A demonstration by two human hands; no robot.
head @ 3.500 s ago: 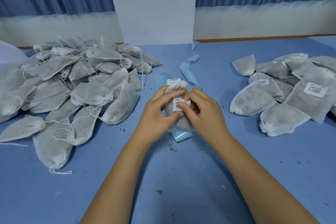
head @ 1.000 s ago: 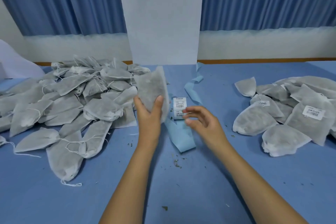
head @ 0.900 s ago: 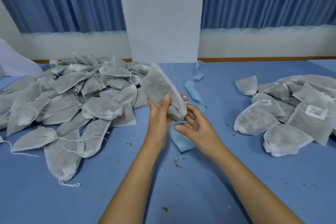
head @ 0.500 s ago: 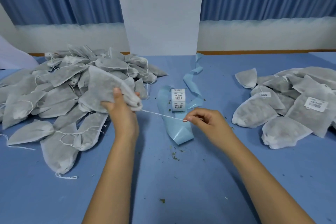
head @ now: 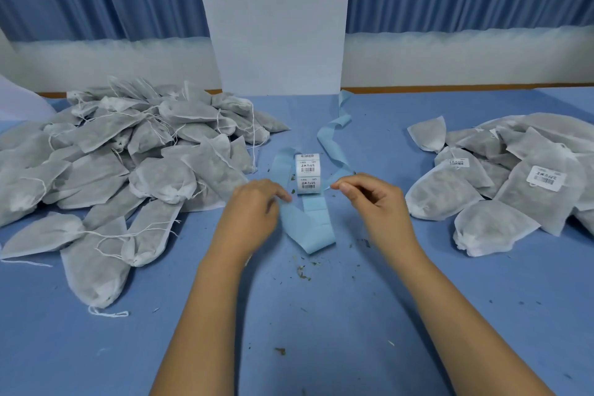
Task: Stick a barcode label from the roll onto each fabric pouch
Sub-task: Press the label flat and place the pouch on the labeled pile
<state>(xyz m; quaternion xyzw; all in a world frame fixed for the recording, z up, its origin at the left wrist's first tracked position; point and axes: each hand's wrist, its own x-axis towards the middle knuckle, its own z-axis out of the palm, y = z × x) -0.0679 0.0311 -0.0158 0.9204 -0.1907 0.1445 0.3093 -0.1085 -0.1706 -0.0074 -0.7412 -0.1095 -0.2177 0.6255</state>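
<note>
Roll: white barcode label roll (head: 308, 173), 12 o'clock
Left hand (head: 254, 212): loose fingers on pale blue backing strip (head: 308, 231)
Right hand (head: 376, 202): fingers pinched, grip unclear
Tip: pin strip flat, peel one corner

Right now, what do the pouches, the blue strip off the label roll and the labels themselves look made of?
Pouches: thin non-woven fabric, matte and semi-sheer, since the dark filling shows through.
Blue strip: probably smooth release paper; it holds loose curls.
Labels: likely matte white paper, with black print.
</note>
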